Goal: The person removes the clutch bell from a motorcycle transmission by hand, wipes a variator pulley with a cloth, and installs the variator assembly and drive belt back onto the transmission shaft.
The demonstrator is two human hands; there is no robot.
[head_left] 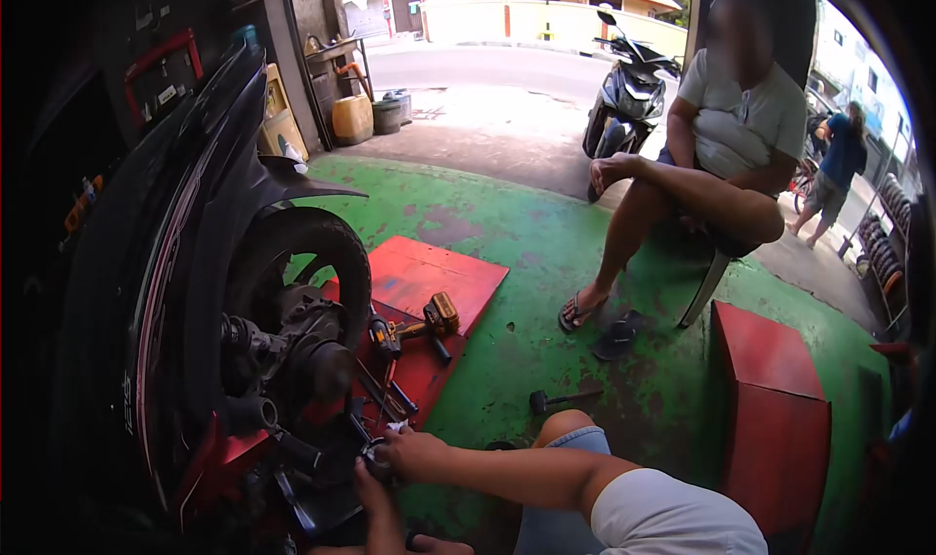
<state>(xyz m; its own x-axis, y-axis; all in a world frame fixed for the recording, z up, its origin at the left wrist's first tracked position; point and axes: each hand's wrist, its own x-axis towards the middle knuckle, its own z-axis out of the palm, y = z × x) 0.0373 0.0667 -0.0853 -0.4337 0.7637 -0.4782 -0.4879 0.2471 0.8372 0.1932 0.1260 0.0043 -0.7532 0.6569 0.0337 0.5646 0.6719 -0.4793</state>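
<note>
Low beside the scooter's rear end, my two hands meet around a small round dark part with a metallic rim [374,455]; its exact kind is unclear. My left hand [369,487] comes up from the bottom edge and grips this part from below. From the right reaches my right hand [409,455], closed at the part's side, with a bit of white cloth [397,426] showing at its fingers. Just above is the scooter's exposed drive housing [327,360], next to the rear wheel [359,272].
A red board [458,267] on the green floor carries a yellow-black cordless impact driver [441,316] and several hand tools. A mallet [565,399] and a dark cap [619,336] lie nearby. One person [741,116] sits beyond; a red ramp-like block [775,399] stands right.
</note>
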